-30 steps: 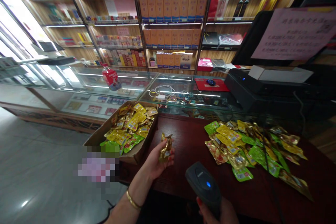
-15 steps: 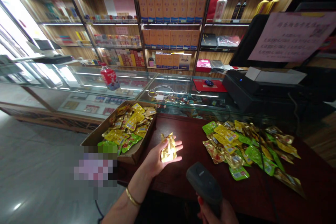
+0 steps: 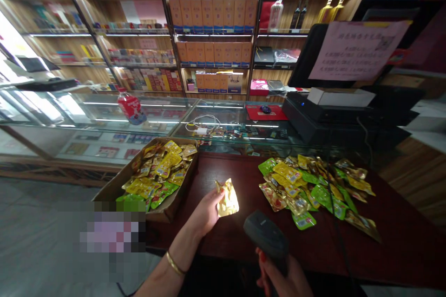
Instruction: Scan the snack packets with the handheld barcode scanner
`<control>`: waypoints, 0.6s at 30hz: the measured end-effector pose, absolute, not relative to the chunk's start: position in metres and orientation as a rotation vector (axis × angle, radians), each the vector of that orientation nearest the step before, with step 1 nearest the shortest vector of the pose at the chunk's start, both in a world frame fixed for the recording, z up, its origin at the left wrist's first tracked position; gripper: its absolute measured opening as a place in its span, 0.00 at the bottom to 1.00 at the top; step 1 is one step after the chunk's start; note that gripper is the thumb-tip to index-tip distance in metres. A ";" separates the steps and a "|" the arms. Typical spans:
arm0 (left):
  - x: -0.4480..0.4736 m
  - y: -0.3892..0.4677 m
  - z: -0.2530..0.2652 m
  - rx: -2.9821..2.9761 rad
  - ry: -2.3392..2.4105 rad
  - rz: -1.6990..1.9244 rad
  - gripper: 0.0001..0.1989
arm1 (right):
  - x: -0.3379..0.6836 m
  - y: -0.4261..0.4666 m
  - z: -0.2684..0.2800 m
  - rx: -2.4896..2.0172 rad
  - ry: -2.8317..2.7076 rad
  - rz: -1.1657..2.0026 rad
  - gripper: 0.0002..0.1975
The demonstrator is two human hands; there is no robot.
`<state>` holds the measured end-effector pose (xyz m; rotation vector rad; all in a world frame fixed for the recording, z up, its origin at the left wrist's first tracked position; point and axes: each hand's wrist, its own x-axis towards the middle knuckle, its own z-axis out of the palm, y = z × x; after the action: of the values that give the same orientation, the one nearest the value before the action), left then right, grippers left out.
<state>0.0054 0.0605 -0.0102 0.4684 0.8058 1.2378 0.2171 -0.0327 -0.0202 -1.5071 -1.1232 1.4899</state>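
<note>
Between the thumb and fingers of my left hand (image 3: 207, 211) is a gold snack packet (image 3: 228, 199), lit by a bright patch of light. My right hand (image 3: 284, 276) is wrapped round the handle of a dark barcode scanner (image 3: 265, 234), whose head points towards the packet. Left of my left hand stands an open cardboard box (image 3: 174, 209) full of gold, yellow and green packets. Right of the scanner, a loose pile of similar packets (image 3: 301, 185) lies on the dark red table (image 3: 223, 167).
A black cable (image 3: 336, 232) runs across the pile. Behind the table is a glass display counter (image 3: 163, 125) with a red-labelled bottle (image 3: 131, 107) and a white cable (image 3: 202, 131). A monitor (image 3: 306, 55) bearing a pink paper stands back right. Stocked shelves (image 3: 212, 32) line the wall.
The packet has turned in my left hand, and the fingers that were spread behind it are now mostly hidden. The view has shifted, so the surroundings sit further left.
</note>
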 end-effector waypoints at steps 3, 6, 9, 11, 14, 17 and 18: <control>0.010 0.062 -0.012 0.531 0.881 1.320 0.16 | 0.220 -0.030 -0.023 -1.476 -1.213 1.479 0.34; 0.011 0.063 -0.016 0.599 0.955 1.365 0.15 | 0.220 -0.029 -0.022 -1.558 -1.255 1.398 0.33; 0.009 0.063 -0.017 0.628 0.989 1.378 0.18 | 0.220 -0.028 -0.023 -1.553 -1.296 1.397 0.35; 0.008 0.062 -0.016 0.598 0.992 1.367 0.21 | 0.221 -0.026 -0.026 -1.537 -1.317 1.444 0.37; 0.006 0.059 -0.013 0.523 0.964 1.310 0.21 | 0.221 -0.025 -0.029 -1.553 -1.285 1.462 0.37; 0.010 0.062 -0.018 0.517 0.922 1.255 0.22 | 0.221 -0.028 -0.029 -1.555 -1.212 1.395 0.36; 0.014 0.065 -0.022 0.531 0.921 1.246 0.23 | 0.222 -0.029 -0.030 -1.554 -1.185 1.369 0.35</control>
<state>0.0137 0.0653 -0.0220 0.5306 0.9206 1.2460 0.2220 -0.0289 -0.0296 -1.5539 -1.1852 1.3690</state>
